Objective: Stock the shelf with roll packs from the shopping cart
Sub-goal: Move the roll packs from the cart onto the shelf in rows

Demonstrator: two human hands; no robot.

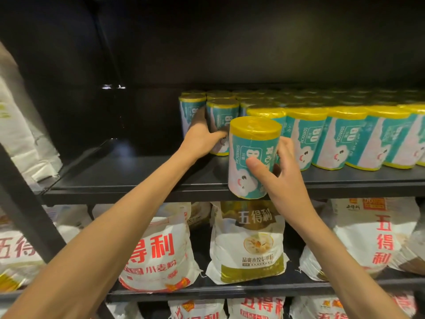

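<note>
My right hand [279, 171] grips an upright teal-and-white roll pack with a yellow top [250, 143], held at the front edge of the black shelf [128, 178]. My left hand [203, 139] reaches further in and holds a roll pack [222, 118] standing at the left end of the stocked group, its fingers wrapped around the pack's left side. Several identical roll packs [340, 137] stand in rows across the right part of the shelf. The shopping cart is out of view.
The left part of the shelf is bare and dark. A white bag [20, 139] leans at the far left beyond a black upright post [30, 210]. White flour bags [248, 245] with red and green print fill the shelves below.
</note>
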